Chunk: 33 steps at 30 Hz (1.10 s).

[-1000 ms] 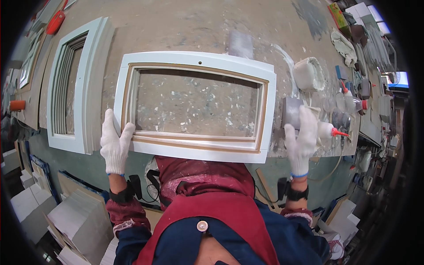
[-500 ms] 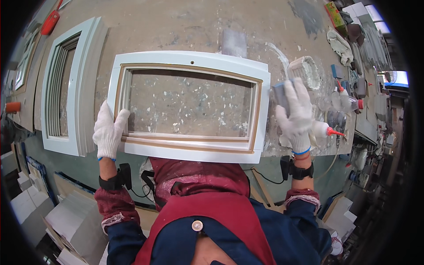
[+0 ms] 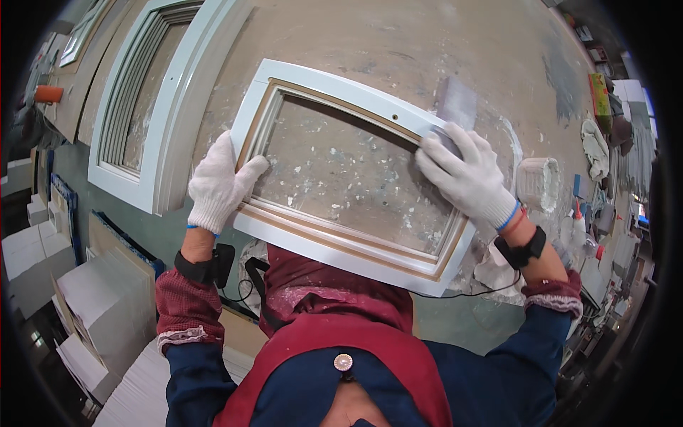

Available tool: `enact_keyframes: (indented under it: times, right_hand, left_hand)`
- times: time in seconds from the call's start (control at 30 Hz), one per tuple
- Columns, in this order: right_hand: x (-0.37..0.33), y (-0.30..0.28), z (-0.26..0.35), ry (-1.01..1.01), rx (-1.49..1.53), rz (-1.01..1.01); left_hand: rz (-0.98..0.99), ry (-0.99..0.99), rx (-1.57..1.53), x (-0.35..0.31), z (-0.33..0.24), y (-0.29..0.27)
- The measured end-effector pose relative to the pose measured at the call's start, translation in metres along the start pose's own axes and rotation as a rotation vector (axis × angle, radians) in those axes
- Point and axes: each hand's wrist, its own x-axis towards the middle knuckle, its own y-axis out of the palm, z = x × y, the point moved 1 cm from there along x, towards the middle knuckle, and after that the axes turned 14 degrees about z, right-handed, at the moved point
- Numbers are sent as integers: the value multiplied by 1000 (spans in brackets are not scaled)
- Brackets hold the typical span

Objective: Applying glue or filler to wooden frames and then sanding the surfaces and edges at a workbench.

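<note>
I've got broad, flecked worktop (image 3: pixel 341 34) across top of view. Stacked pale frames (image 3: pixel 165 107) sit left; can't tell if finished or waiting. White frame (image 3: pixel 341 249) lies askew at worktop's near edge. Left hand (image 3: pixel 222 181) clamped round its left side, thumb in opening. Right hand (image 3: pixel 466 169) has fingers gripped over grey block (image 3: pixel 442 136), at frame's upper right corner. I'd judge work midway; how much surface is done or left, can't tell.
</note>
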Motion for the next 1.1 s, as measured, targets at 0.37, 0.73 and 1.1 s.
enact_keyframes:
  times: [0.37, 0.73, 1.1]
  right_hand:
    - [192, 4, 17, -179, 186, -160]
    - [-36, -53, 46, 174, 632, 129]
    - [117, -31, 149, -154, 761, -17]
  left_hand:
    - [-10, 31, -58, 6, 1, 5]
    - [73, -10, -250, 4, 2, -4]
    - [35, 7, -457, 15, 26, 3]
